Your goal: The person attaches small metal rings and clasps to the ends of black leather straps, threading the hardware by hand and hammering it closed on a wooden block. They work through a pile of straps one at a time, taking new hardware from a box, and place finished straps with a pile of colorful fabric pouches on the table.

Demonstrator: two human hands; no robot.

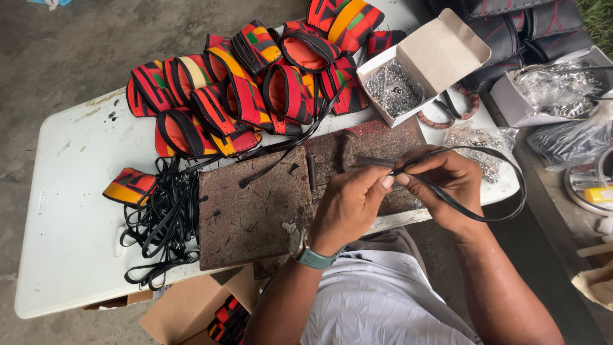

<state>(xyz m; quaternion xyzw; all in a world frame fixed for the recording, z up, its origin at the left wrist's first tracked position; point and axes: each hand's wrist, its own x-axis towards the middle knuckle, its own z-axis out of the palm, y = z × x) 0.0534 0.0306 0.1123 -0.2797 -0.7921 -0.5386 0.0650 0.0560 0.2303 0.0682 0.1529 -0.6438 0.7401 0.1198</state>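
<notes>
Looking down from a head-worn camera, two bare hands meet above a white folding table [70,255]. The left hand [348,204], with one teal-strapped watch [306,252] at its wrist, pinches the end of a thin black strap [498,214] between thumb and forefinger; its other fingers are curled in. The right hand [447,185] is closed round the same strap just beside that pinch, fingers folded over it. From the right hand the strap runs out in one wide loop to the right and back, hanging past the table's near edge.

Under the hands lie two worn brown work boards: one large board [249,214] to the left and one darker board [377,144] behind it, touching. One short dark metal punch [311,172] lies between them.

Far on the table sits a heap of small pouches [255,83] in red, orange, yellow and black, roughly a dozen; the exact count cannot be told because they overlap. One more pouch [129,186] lies apart at the left, beside a tangle of black straps [163,227]. One open cardboard box of small silver metal fittings [396,86] stands far right. One brown cardboard box [185,310] sits below the table's near edge.
</notes>
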